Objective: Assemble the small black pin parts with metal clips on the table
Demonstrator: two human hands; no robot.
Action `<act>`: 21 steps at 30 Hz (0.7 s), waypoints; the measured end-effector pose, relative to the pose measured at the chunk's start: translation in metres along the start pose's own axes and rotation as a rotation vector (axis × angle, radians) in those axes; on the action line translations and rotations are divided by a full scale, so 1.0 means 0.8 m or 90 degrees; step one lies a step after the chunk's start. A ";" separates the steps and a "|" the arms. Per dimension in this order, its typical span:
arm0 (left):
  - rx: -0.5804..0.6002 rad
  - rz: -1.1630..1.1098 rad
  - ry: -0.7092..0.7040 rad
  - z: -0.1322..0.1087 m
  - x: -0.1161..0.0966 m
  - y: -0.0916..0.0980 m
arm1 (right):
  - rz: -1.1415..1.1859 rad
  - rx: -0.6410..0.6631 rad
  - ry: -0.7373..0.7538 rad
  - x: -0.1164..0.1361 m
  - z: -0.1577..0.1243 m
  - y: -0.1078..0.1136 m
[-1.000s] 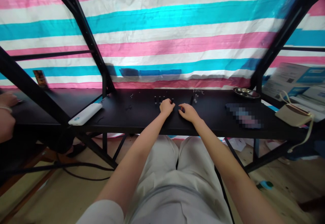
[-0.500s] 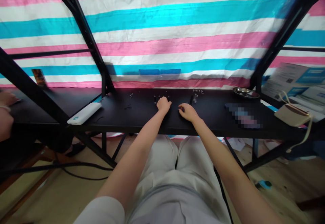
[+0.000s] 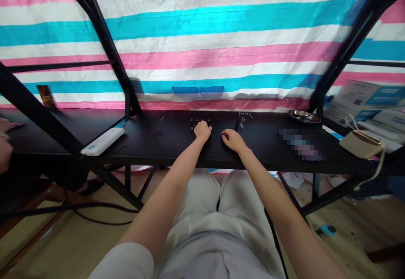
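Note:
Both my hands rest on a black table (image 3: pixel 177 150) at its middle. My left hand (image 3: pixel 202 130) is curled, its fingers closed right behind a row of small dark upright pieces (image 3: pixel 196 123); what it grips is hidden. My right hand (image 3: pixel 232 139) lies a little to the right with its fingers curled down on the tabletop, and I cannot make out anything in it. A second cluster of small pieces (image 3: pixel 243 120) stands just beyond the right hand.
A white flat device (image 3: pixel 101 141) lies at the table's left front. A metal dish (image 3: pixel 304 116) and a cream pouch with a cord (image 3: pixel 360 143) sit to the right. Black frame bars (image 3: pixel 104 42) slant overhead. Another person's hand (image 3: pixel 4 144) shows at far left.
My left hand has moved slightly left and away from the right hand, toward the row of dark pieces. The right hand has stayed almost still.

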State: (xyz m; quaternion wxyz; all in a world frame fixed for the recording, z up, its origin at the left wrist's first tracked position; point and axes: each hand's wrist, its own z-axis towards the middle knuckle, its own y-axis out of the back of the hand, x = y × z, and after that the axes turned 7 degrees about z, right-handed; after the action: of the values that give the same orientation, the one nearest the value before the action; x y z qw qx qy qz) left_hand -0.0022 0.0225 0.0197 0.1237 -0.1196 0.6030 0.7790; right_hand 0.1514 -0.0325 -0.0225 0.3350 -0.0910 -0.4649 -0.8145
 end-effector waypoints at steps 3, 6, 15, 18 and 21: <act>0.005 0.005 0.004 0.001 0.001 -0.001 | -0.005 0.003 -0.002 0.000 0.000 0.000; 0.018 0.029 -0.010 0.002 0.002 -0.001 | -0.007 0.005 -0.003 0.000 0.000 0.000; 0.045 0.151 -0.096 -0.006 0.005 0.003 | -0.084 0.025 -0.132 0.015 -0.002 0.014; 0.039 0.185 -0.219 -0.016 0.009 0.004 | -0.138 -0.014 -0.339 0.014 -0.003 0.025; 0.042 0.188 -0.359 -0.029 0.009 0.003 | -0.164 -0.053 -0.486 0.005 -0.004 0.034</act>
State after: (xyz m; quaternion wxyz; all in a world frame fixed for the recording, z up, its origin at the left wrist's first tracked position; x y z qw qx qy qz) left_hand -0.0089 0.0001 0.0139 0.1755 0.1942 0.5806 0.7709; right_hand 0.1661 -0.0460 -0.0038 0.0297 -0.3417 -0.5300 -0.7755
